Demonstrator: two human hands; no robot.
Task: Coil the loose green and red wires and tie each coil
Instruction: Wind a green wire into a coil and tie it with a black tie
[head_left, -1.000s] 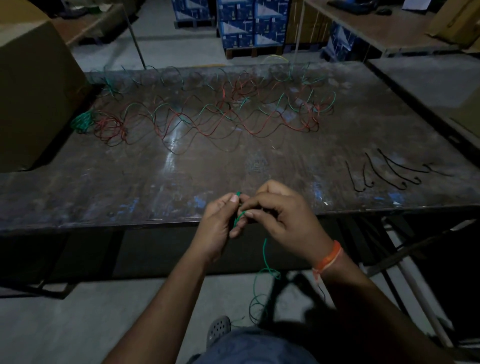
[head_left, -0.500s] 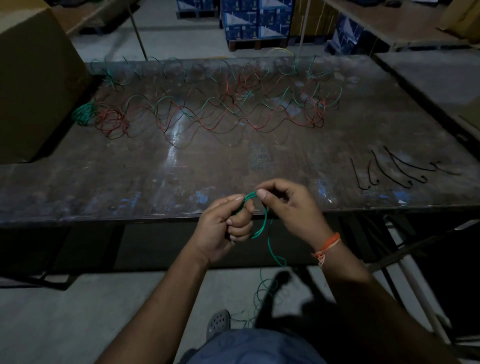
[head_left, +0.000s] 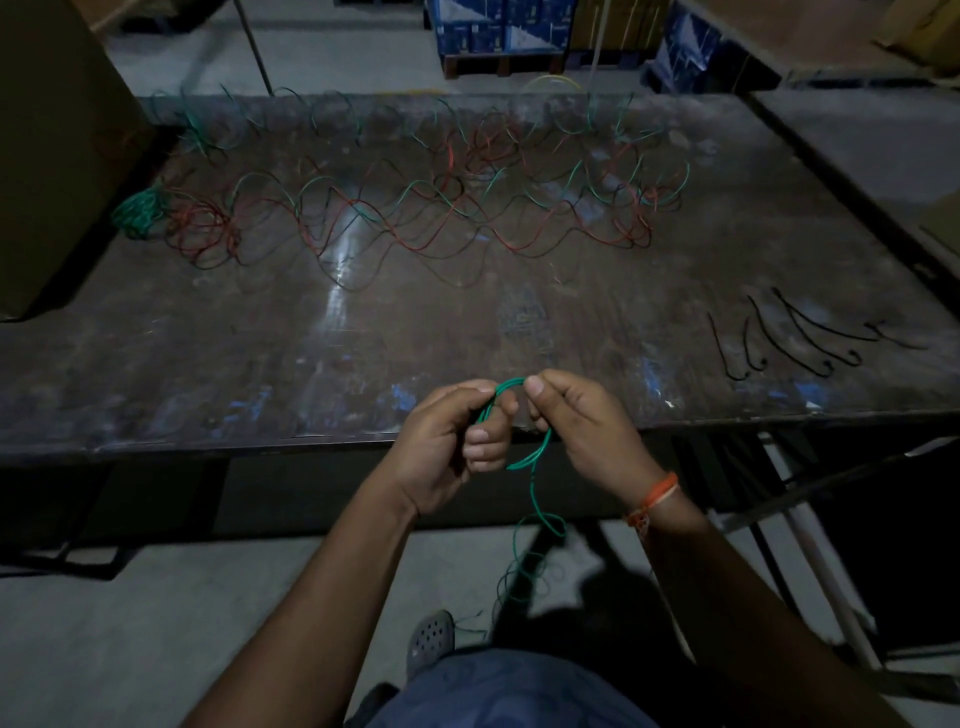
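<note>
Both hands work a green wire (head_left: 535, 457) at the table's near edge. My left hand (head_left: 452, 441) grips a small loop of it in curled fingers. My right hand (head_left: 582, 421) pinches the top of the same loop between thumb and forefinger. The wire's free length hangs down in loose curls toward the floor. Loose green and red wires (head_left: 441, 208) lie tangled across the far half of the table. A bunched green coil (head_left: 137, 210) sits at the far left beside a red tangle (head_left: 202, 234).
The dark worn table (head_left: 260, 374) carries several black ties (head_left: 795, 338) at its right. A large cardboard box (head_left: 47, 145) stands on the left end. Blue boxes (head_left: 498, 26) are stacked beyond the table. A second table (head_left: 883, 156) adjoins on the right.
The hands rose slightly and moved apart. The green wire went from a short pinched end to a small loop held between both hands.
</note>
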